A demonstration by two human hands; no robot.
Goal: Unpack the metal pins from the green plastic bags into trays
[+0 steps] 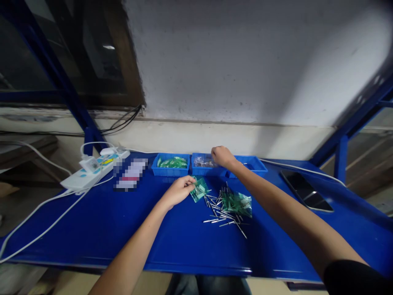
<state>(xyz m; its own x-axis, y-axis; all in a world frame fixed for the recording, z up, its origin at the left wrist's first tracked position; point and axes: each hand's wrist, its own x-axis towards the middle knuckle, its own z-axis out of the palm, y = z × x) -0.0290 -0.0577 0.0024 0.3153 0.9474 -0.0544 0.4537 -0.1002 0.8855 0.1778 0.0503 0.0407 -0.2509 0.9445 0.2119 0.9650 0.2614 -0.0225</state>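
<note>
My left hand (180,191) pinches the edge of a small green plastic bag (199,190), which has a few blind rivets in or on it. My right hand (222,155) is raised at the right end of the middle blue bin (208,170), its fingers curled closed. What those fingers hold, if anything, is hidden. Loose silver blind rivets (218,213) lie scattered on the blue table between my forearms. A second green plastic bag (238,203) rests at the right side of that pile. Clear plastic packets (201,160) fill the visible part of the middle bin.
Left of the middle bin, a blue bin (170,171) holds green packets. Another blue bin (260,169) sits partly behind my right forearm. A dark phone (305,190) lies at right; a white power strip (81,179) with cables and a pixelated item (131,175) are at left.
</note>
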